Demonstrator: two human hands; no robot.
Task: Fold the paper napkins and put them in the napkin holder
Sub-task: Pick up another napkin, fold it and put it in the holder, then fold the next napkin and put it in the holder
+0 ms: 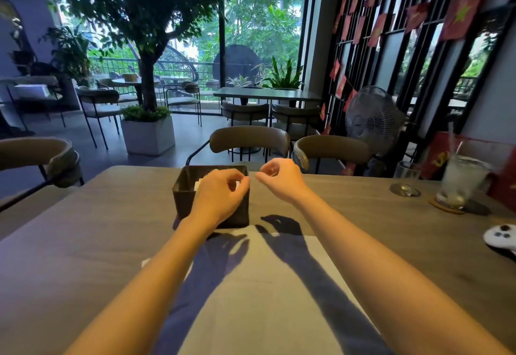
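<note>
A dark square napkin holder (184, 189) stands on the table ahead of me, with a bit of white napkin (197, 185) showing inside it. My left hand (222, 196) hovers over the holder's right half, fingers loosely curled, nothing visibly held. My right hand (280, 178) hangs just right of the holder, fingers curled and empty. A large white paper napkin (262, 293) lies flat on the table under my forearms, crossed by their shadows.
The grey wooden table (111, 215) carries a glass with a straw on a coaster (460, 184), an empty glass (406, 181) and a white controller (502, 237) at the right. Two chair backs (250, 139) stand at the far edge.
</note>
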